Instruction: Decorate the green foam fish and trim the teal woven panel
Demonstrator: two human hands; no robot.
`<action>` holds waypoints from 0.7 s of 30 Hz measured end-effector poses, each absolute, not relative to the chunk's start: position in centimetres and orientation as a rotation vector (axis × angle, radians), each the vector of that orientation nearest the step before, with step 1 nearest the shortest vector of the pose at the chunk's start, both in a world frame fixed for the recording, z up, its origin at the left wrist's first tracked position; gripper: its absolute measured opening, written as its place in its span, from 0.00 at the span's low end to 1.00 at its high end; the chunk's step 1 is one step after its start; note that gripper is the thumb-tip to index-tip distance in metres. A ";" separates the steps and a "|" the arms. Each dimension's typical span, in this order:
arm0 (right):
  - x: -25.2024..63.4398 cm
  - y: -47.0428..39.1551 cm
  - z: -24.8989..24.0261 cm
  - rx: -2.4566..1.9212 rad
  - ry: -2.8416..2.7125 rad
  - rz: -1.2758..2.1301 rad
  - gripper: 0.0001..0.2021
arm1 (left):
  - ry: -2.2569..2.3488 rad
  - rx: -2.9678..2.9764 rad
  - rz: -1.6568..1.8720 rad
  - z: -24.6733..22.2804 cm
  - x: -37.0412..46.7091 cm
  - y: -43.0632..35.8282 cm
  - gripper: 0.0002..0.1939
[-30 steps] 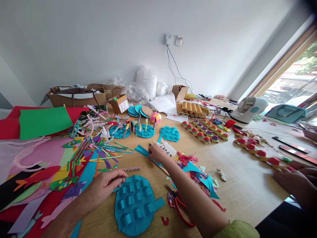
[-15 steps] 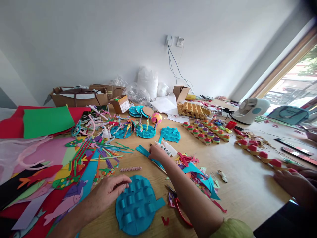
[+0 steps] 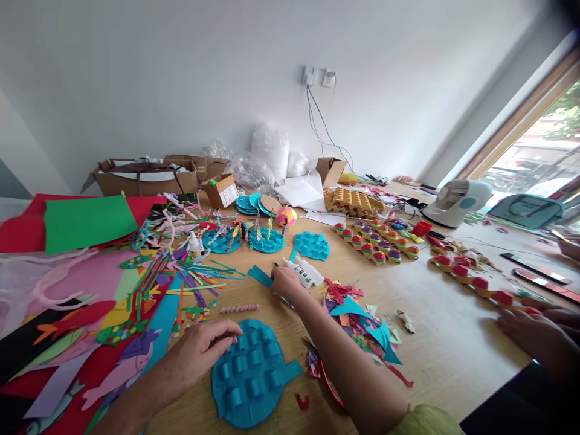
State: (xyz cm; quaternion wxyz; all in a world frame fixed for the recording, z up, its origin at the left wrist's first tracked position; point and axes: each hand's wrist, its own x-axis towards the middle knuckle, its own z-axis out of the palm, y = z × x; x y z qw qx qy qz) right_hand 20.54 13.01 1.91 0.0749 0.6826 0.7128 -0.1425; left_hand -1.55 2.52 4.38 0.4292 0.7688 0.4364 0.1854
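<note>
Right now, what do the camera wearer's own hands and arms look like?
The left hand and right hand are ungloved, with no watch or bracelet visible. A yellowish-green sleeve shows on the right arm, its forearm bare; no sleeve shows on the left arm.

You have two hands in view: one left hand [image 3: 206, 350] at lower centre-left and one right hand [image 3: 286, 283] near the centre, with one blue strip [image 3: 259, 275] beside it. Low in the frame you have one round blue looped piece [image 3: 248, 377], one pink twisted stick [image 3: 239, 308] and one pair of scissors [image 3: 330, 389]. Around the centre, you can count two white bottles [image 3: 301, 275] together and one faceted ball [image 3: 286, 215]; toward the right, one fan [image 3: 460, 202] and one teal bag [image 3: 525, 211].
</note>
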 end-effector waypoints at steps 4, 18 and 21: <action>21.1 13.3 2.5 2.065 2.176 -0.373 0.13 | 1.099 1.902 0.460 4.3 -1.7 2.4 0.13; 20.5 12.8 1.6 2.049 2.137 -0.436 0.13 | 1.066 1.868 0.476 4.4 -1.3 2.5 0.13; 20.4 12.8 1.5 2.047 2.155 -0.440 0.13 | 1.072 1.859 0.479 4.5 -1.1 2.5 0.12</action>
